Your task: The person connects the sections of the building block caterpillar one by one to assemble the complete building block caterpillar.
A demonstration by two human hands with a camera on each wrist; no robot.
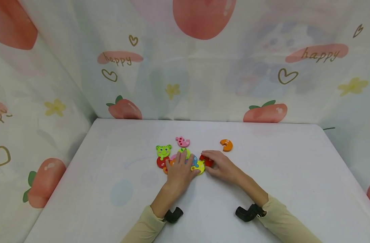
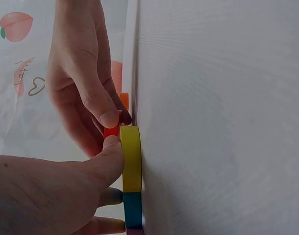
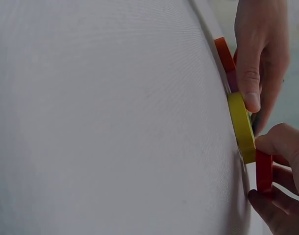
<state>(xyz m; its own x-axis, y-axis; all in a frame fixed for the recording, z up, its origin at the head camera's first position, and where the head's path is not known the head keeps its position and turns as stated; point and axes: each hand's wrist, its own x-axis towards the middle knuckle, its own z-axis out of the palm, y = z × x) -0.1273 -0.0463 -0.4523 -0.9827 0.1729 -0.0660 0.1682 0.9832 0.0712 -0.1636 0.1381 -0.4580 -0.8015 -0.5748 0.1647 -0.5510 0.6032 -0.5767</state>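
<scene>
Resting flat with straight fingers, the left hand presses a yellow piece in the puzzle row mid-table. Just right, the right hand pinches a red piece against the yellow one.

Flat red piece lies against flat yellow piece.

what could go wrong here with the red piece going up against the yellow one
1. The right hand pinches the red piece right at the edge of the yellow piece; a misaligned push may jam it or make it ride up.
2. The left hand rests flat on the joined row, so a hard push might shift the chain toward the green frog head.
3. Fingers cover the joint in the head view, so a poor fit could go unnoticed.
</scene>
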